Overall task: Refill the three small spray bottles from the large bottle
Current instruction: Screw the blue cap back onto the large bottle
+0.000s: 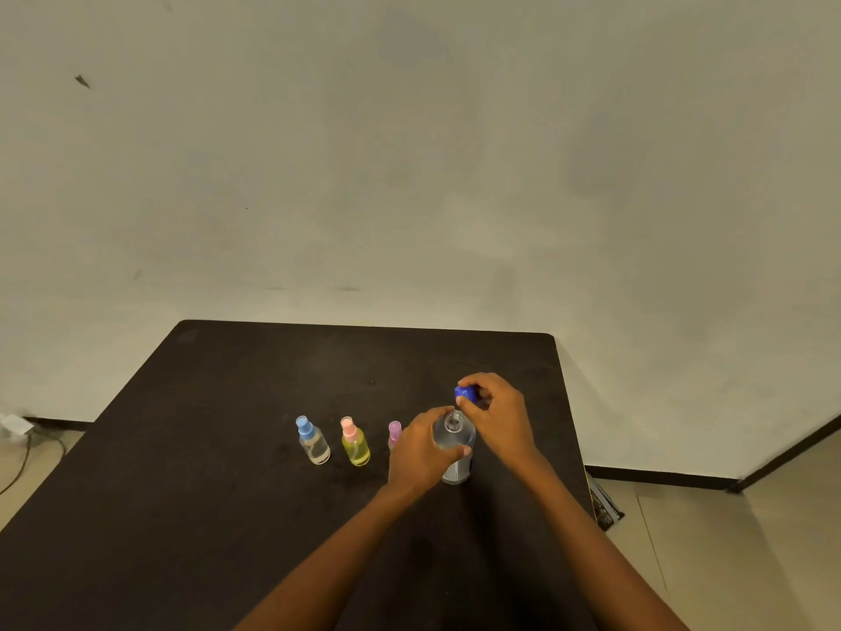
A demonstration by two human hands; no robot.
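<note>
The large clear bottle (455, 444) stands upright on the dark table (227, 448) with its neck uncapped. My left hand (418, 453) grips its body. My right hand (498, 416) pinches the blue cap (465, 393) just above and behind the bottle's mouth. To the left stand three small spray bottles in a row: a clear one with a blue cap (312, 440), a yellow one with a pink cap (355, 442), and one with a purple cap (394, 434), mostly hidden behind my left hand.
A pale wall rises behind the table. Tiled floor shows at the right, with a dark flat object (605, 507) leaning by the table's right edge. A white plug and cable (18, 430) lie on the floor at the far left.
</note>
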